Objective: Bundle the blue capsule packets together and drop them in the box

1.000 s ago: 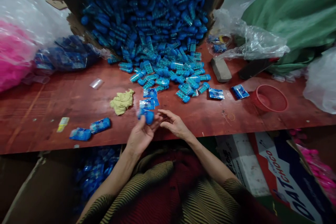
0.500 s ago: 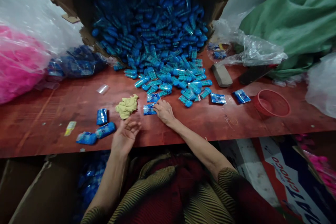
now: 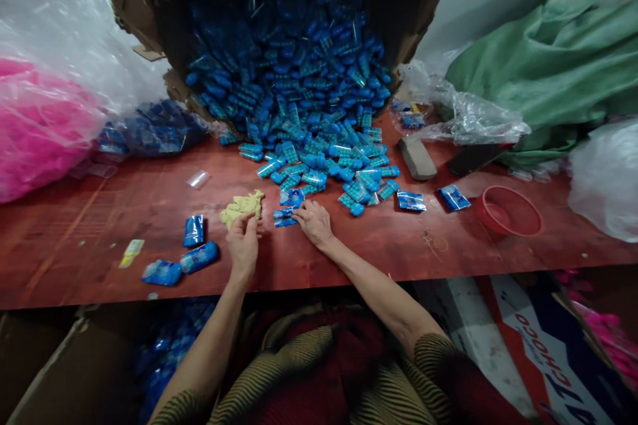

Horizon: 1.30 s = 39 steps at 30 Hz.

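Small flat blue printed packets lie in the middle of the table. My right hand (image 3: pixel 315 224) has its fingertips closed on the left-lying blue packet (image 3: pixel 284 217), which rests on the tabletop. Just behind it is another blue packet (image 3: pixel 292 197), apart from my fingers. My left hand (image 3: pixel 243 244) is at the near edge of a crumpled yellow cloth (image 3: pixel 241 207). Its fingers are half curled and a little apart, with nothing seen in them. To its left lie a blue packet (image 3: pixel 194 231) and two plump filled packets, one (image 3: pixel 199 257) beside the other (image 3: pixel 161 272).
A torn cardboard box (image 3: pixel 423 3) spills blue capsule-shaped containers (image 3: pixel 319 146) onto the table. Rightward are a grey block (image 3: pixel 417 158), two blue packets (image 3: pixel 411 200) and a red basket (image 3: pixel 511 211). Pink items in plastic (image 3: pixel 42 126) stand left; a green cloth (image 3: pixel 548 66) hangs right.
My left hand has turned from palm-up and moved forward to the yellow cloth, its fingers curling. My right hand stays on the blue packet. The whole view has shifted slightly.
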Available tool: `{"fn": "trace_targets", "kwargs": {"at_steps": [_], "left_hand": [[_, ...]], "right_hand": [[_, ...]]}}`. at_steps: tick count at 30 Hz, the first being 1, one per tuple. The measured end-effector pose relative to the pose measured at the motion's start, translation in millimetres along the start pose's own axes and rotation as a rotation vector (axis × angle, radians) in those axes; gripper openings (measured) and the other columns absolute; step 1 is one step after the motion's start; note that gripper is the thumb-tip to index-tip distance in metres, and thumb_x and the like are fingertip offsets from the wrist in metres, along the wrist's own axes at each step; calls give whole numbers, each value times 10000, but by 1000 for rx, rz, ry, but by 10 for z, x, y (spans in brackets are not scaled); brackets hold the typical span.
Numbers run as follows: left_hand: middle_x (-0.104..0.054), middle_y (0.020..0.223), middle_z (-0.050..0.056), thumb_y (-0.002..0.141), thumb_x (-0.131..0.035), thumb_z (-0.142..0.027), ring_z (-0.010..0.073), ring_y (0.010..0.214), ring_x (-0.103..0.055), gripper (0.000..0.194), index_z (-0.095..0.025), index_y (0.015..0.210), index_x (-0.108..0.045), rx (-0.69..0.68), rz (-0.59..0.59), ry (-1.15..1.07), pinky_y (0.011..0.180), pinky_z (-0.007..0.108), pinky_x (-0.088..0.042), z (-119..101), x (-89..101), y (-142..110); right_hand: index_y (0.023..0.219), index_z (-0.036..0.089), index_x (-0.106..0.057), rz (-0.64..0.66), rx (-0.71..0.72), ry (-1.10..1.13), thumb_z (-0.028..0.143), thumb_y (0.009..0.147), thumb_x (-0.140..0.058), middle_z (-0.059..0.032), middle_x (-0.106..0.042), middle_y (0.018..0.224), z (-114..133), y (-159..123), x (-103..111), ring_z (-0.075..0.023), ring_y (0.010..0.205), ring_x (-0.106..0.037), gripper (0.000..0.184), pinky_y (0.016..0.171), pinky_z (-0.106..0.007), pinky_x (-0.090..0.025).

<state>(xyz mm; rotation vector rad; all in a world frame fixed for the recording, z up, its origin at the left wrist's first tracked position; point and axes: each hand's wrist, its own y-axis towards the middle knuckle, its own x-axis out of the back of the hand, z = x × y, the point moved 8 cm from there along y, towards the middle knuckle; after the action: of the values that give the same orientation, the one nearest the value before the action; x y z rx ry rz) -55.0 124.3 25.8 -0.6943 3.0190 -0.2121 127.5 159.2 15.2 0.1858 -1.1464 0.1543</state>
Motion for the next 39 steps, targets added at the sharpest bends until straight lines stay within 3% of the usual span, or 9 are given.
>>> {"fn": "trace_targets", "kwargs": {"at_steps": [3, 10, 19, 26, 34, 39], "left_hand": [[-587, 579, -20, 678, -592, -340, 83, 429, -523, 244, -132, 805, -575, 68, 29, -3, 414, 186, -392, 15, -128, 41], [-568, 595, -34, 620, -666, -386, 80, 419, -505, 389, -145, 885, -515, 177, 131, 8, 387, 179, -357, 230, -428, -225], [-586, 616, -11, 530, -706, -486, 89, 404, -483, 499, -135, 851, -556, 158, 198, 85, 386, 211, -347, 222, -476, -151], [-590, 610, -2, 455, -725, -534, 97, 403, -482, 575, -132, 833, -565, 203, 201, 81, 386, 224, -346, 257, -494, -120], [-601, 582, 19, 393, -734, -567, 117, 389, -485, 627, -143, 822, -564, 259, 190, 53, 383, 237, -336, 263, -517, -132], [-607, 587, 21, 399, -743, -534, 112, 389, -477, 623, -141, 847, -562, 292, 211, 28, 381, 228, -323, 365, -563, -95]], "right_hand": [[1044, 270, -684, -14, -4, 34, 398, 914, -473, -58, -605, 976, -48, 17, 3, -180, 907, -523, 280, 772, -282, -388], [1086, 276, -671, 19, -60, 46, 361, 923, -468, -45, -607, 964, -122, 39, 49, -155, 914, -564, 274, 734, -239, -404], [1085, 285, -657, -12, -75, 27, 366, 914, -481, -18, -623, 984, -98, 46, 90, -130, 898, -586, 258, 711, -209, -411], [980, 243, -672, 35, -90, -80, 314, 931, -399, -52, -638, 940, -44, 70, 75, -178, 787, -614, 287, 629, -255, -431], [957, 286, -661, -28, -109, -65, 347, 866, -531, -1, -661, 920, -102, 119, 145, -171, 808, -645, 169, 600, -233, -428], [964, 328, -670, -88, -89, -36, 365, 874, -513, 6, -658, 898, -167, 169, 124, -168, 787, -642, 185, 565, -231, -414]]}}
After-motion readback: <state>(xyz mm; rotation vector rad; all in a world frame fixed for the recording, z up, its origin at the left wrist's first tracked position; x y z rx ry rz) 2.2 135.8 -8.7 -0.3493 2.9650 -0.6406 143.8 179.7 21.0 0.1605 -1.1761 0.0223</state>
